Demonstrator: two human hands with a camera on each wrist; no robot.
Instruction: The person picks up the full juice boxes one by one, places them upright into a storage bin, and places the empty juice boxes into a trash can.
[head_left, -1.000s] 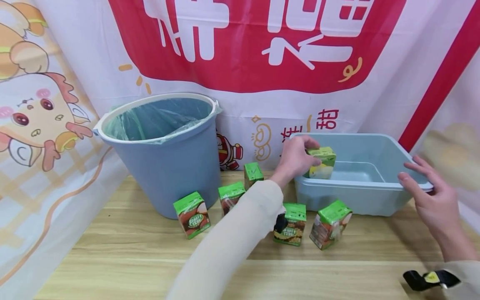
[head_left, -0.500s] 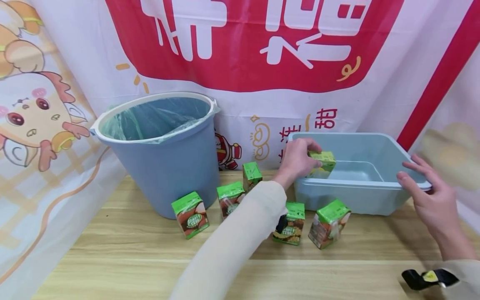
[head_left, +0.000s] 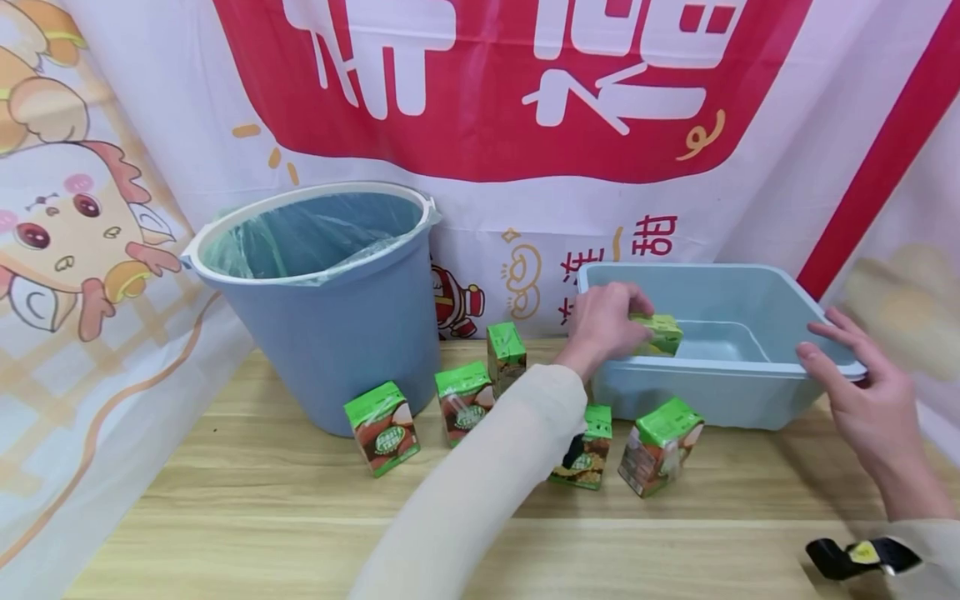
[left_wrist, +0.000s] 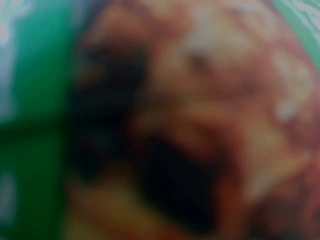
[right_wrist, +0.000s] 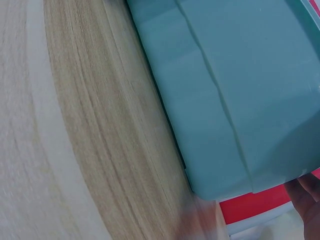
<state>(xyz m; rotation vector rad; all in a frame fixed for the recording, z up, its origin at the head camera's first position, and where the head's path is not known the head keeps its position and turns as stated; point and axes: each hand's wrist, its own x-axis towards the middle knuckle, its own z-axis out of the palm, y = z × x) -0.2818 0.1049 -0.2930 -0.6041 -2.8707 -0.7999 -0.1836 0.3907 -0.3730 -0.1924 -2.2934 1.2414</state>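
Observation:
In the head view the left hand (head_left: 609,323) reaches over the left end of a blue-grey basin (head_left: 705,393) and pinches a yellow-green carton (head_left: 663,335) inside it; the carton's lower part is hidden by the basin wall. The right hand (head_left: 873,400) rests with spread, fairly straight fingers on the basin's right rim. A carton with a green top (head_left: 597,423) stands under the left wrist, partly covered by it. Blurred carton printing (left_wrist: 200,110) fills the left wrist view. The right wrist view shows the basin's side (right_wrist: 240,100) and fingers (right_wrist: 302,195) at its edge.
A tall blue bin (head_left: 352,350) with a clear liner stands at the left. Green-topped cartons stand before and beside it (head_left: 384,429), (head_left: 463,402), (head_left: 507,354); another carton (head_left: 660,450) stands before the basin. A printed cloth (head_left: 480,208) hangs behind the wooden table (head_left: 262,517).
The left hand has moved slightly right and lower with the yellow-green carton, which now sits deeper in the basin. The right hand stays on the rim.

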